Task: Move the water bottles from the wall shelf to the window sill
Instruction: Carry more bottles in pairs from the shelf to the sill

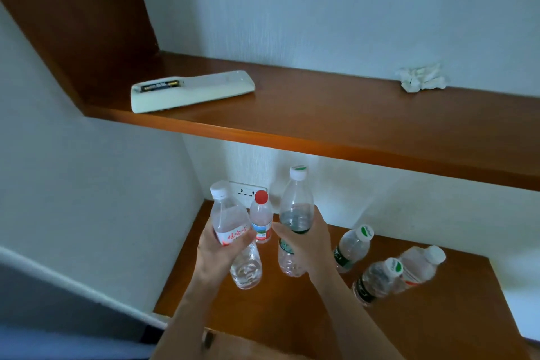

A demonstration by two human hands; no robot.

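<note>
My left hand (217, 251) grips a clear bottle with a white cap and red-lettered label (226, 215), lifted above the lower wooden shelf (277, 316). My right hand (309, 238) holds a taller clear bottle with a white-green cap and green label (295, 207), also raised. Between them a small red-capped bottle (261, 215) stands upright at the back. To the right, two green-labelled bottles (352, 248) (377, 279) and a white-capped, red-labelled one (420, 264) stand on the same shelf. The window sill is out of view.
The upper wooden shelf (336, 114) carries a white remote control (191, 90) with its battery showing and a crumpled white tissue (420, 79). A wall socket (247, 190) sits behind the bottles. White walls close in at left and back.
</note>
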